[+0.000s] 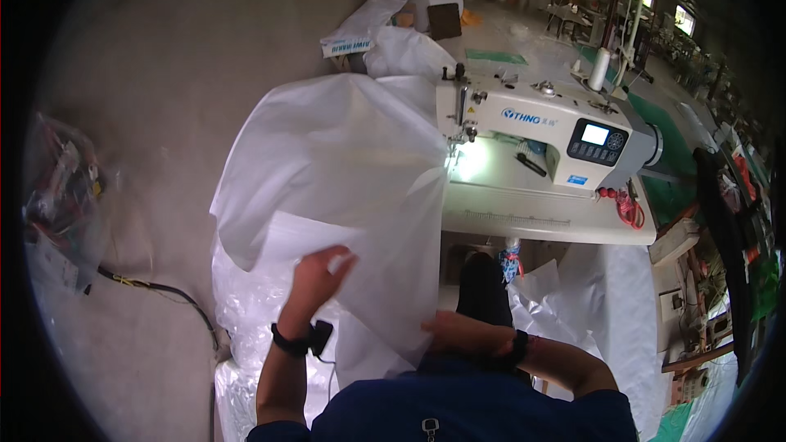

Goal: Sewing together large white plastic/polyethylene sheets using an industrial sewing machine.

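My left hand (318,275) grips the lower edge of a large white woven fabric sheet (327,164) that spreads from my lap up to the sewing machine. Close to my body, my right hand (454,331) pinches the sheet's lower right corner. The white sewing machine (544,127) stands on its table ahead and to the right; its needle area is lit at the fabric's far right edge. Both wrists wear black bands.
The machine table (540,209) has a ruler strip along its front edge. More white sheets (246,311) pile on the floor to my left and white bags (401,45) lie beyond. A black cable (164,290) and a bag of clutter (61,196) sit far left.
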### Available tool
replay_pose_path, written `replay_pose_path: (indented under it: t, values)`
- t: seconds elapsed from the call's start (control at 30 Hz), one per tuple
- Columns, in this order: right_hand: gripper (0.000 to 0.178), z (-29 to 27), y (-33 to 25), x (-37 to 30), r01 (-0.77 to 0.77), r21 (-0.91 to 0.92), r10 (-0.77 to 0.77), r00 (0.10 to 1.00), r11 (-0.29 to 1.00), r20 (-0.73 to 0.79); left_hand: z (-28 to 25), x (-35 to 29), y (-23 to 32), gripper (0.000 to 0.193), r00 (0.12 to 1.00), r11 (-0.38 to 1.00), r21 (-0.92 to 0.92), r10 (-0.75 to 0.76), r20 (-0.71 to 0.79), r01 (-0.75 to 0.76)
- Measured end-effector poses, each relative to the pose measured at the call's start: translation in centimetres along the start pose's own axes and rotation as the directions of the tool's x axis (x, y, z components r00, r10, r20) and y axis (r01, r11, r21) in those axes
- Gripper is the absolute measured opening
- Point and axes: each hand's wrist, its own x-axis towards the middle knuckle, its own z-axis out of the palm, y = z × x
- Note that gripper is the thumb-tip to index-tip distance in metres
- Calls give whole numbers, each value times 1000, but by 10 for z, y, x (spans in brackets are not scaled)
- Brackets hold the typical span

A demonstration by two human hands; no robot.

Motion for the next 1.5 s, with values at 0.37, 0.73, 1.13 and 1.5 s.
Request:
replay_pose_path:
  t: [0.37,0.73,1.13,1.5]
  values:
    - [27,30,4,25,51,986,515,848,160,-128,56,-86,61,6,907,919,146,316,279,-365]
    - [31,27,-20,4,94,974,370,914,206,-166,52,-112,75,9,877,856,233,400,266,-461]
    - [37,33,-30,8,-68,883,405,903,464,-143,22,-76,94,26,837,689,673,513,-190,-270]
    - [30,40,-29,24,20,665,73,991,746,-112,71,-88,40,13,900,910,168,319,298,-378]
